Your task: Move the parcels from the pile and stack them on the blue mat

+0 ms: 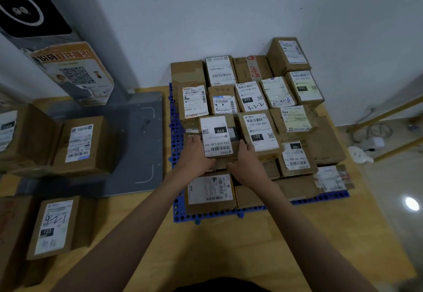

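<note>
In the centre of the frame, the left hand (pixel 194 154) and the right hand (pixel 246 161) grip with curled fingers a small parcel (pixel 217 137), which sits among stacked boxes on the blue mat (pixel 176 129) at centre right.

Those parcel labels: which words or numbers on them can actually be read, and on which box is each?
"010" and "010-010-L30-551", upside down: held parcel, gripped by left hand and right hand.
"122-122-G07", "122": right neighbour parcel.
"032", handwritten "4-3-2": parcel behind it.
"2-3-3": brown box top.
"122", handwritten "4-2-1": near-left pile parcel.
Fine print, barcodes, sign on the post: too blurred.
</note>
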### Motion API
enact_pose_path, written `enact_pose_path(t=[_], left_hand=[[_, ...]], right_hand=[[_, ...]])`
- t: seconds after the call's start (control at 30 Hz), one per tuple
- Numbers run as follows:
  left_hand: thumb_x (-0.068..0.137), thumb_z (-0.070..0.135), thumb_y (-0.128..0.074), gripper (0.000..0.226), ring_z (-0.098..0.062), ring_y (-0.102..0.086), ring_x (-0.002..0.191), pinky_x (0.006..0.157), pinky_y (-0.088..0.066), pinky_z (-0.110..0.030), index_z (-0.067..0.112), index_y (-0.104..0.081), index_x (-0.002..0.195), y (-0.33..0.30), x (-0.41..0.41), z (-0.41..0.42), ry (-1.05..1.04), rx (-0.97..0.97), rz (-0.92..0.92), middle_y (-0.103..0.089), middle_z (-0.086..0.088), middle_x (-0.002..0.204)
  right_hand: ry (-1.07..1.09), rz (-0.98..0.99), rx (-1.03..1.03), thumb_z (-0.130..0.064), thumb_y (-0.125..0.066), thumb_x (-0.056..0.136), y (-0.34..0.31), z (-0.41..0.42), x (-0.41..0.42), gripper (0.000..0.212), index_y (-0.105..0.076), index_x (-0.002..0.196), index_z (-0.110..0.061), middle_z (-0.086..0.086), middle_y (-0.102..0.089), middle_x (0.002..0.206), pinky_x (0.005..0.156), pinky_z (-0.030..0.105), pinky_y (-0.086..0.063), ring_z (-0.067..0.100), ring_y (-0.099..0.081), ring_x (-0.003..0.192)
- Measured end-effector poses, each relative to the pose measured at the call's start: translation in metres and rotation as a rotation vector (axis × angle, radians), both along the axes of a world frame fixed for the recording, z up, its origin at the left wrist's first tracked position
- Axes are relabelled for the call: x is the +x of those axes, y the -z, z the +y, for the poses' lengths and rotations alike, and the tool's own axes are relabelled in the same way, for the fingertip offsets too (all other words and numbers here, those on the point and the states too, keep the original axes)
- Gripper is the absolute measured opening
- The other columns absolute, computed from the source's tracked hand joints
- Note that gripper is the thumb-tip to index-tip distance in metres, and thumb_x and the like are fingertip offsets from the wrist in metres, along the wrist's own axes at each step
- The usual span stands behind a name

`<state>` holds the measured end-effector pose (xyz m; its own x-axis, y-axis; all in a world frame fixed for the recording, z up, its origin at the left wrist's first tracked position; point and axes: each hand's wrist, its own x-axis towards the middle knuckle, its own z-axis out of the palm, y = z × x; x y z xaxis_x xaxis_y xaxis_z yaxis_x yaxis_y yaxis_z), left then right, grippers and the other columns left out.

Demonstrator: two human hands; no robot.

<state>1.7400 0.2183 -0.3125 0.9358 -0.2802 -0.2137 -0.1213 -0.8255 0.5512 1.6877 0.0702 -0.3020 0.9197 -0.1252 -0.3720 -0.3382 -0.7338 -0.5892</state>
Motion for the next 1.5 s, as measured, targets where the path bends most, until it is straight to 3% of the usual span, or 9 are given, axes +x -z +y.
enact_pose_path(t=[0.13,0.43,0.6,0.73,0.93,1.1,1.17,1.3,1.5], left_hand=[[0.083,0.021,-0.063,0.044,-0.025,-0.036,0.123,0.080,-0.035,-0.029,0.014,-0.050,0.124,-0.002,-0.001,-0.003,0.030,0.027,0.037,-0.046,-0.012,0.122],[0.086,0.023,-0.068,0.068,-0.033,-0.040,0.131,0.100,-0.042,-0.041,0.013,-0.034,0.145,-0.023,-0.032,0.050,-0.062,0.032,0.108,-0.037,-0.013,0.146],[0.084,0.026,-0.070,0.055,-0.029,-0.048,0.123,0.093,-0.043,-0.036,0.009,-0.050,0.133,-0.026,-0.070,0.134,-0.183,0.117,0.093,-0.052,-0.012,0.132],[0.087,0.027,-0.068,0.052,-0.024,-0.052,0.122,0.096,-0.042,-0.034,0.012,-0.053,0.135,-0.019,-0.114,0.207,-0.346,0.143,0.135,-0.054,-0.009,0.134],[0.086,0.026,-0.064,0.032,-0.027,-0.059,0.095,0.073,-0.045,-0.032,0.008,-0.061,0.113,-0.006,-0.166,0.293,-0.460,0.249,0.234,-0.063,-0.014,0.114],[0.083,0.032,-0.073,0.060,-0.026,-0.048,0.124,0.100,-0.042,-0.035,0.012,-0.050,0.135,0.012,-0.185,0.351,-0.544,0.227,0.288,-0.047,-0.010,0.138],[0.082,0.033,-0.074,0.068,-0.026,-0.048,0.126,0.094,-0.045,-0.033,0.013,-0.046,0.140,0.019,-0.186,0.369,-0.561,0.200,0.308,-0.043,-0.010,0.143],[0.074,0.026,-0.078,0.061,-0.026,-0.065,0.094,0.050,-0.043,-0.021,0.018,-0.053,0.130,0.030,-0.177,0.399,-0.563,0.139,0.307,-0.060,-0.010,0.121],[0.072,0.024,-0.082,0.085,-0.028,-0.051,0.121,0.099,-0.046,-0.043,0.010,-0.036,0.142,0.048,-0.159,0.422,-0.448,0.188,0.356,-0.048,-0.010,0.137]], right_hand=[[0.034,-0.037,-0.020,-0.006,-0.059,0.086,-0.003,0.002,-0.006,0.050,-0.033,0.128,-0.002,0.018,-0.021,0.137,0.087,0.035,-0.049,0.034,-0.052,0.103],[-0.085,-0.007,-0.113,-0.018,-0.056,0.090,-0.033,0.016,-0.018,0.054,-0.034,0.139,-0.012,0.011,-0.011,0.150,0.084,0.039,-0.047,0.034,-0.044,0.119],[-0.342,0.006,-0.130,-0.039,-0.054,0.094,-0.042,0.070,-0.027,0.049,-0.041,0.137,-0.019,0.009,-0.036,0.133,0.077,0.038,-0.049,0.026,-0.055,0.094],[-0.495,0.060,-0.128,-0.035,-0.057,0.092,-0.033,0.127,-0.044,0.042,-0.050,0.130,-0.019,0.007,-0.058,0.116,0.077,0.037,-0.049,0.023,-0.058,0.092],[-0.650,0.149,-0.084,-0.036,-0.058,0.090,-0.009,0.198,-0.068,0.048,-0.047,0.135,-0.020,0.004,-0.058,0.124,0.086,0.034,-0.049,0.021,-0.060,0.106],[-0.706,0.177,-0.068,-0.034,-0.059,0.088,0.009,0.255,-0.073,0.048,-0.050,0.132,-0.019,0.008,-0.058,0.126,0.089,0.035,-0.050,0.024,-0.060,0.107],[-0.721,0.196,-0.079,-0.036,-0.060,0.086,0.017,0.279,-0.074,0.050,-0.050,0.132,-0.020,0.007,-0.057,0.127,0.091,0.035,-0.049,0.024,-0.059,0.110],[-0.698,0.244,-0.046,-0.034,-0.061,0.084,0.032,0.325,-0.074,0.052,-0.051,0.134,-0.021,0.006,-0.058,0.127,0.088,0.032,-0.049,0.024,-0.058,0.111],[-0.576,0.320,0.072,-0.025,-0.063,0.087,0.060,0.371,-0.081,0.053,-0.048,0.135,-0.008,0.013,-0.062,0.122,0.094,0.039,-0.050,0.026,-0.060,0.109]])
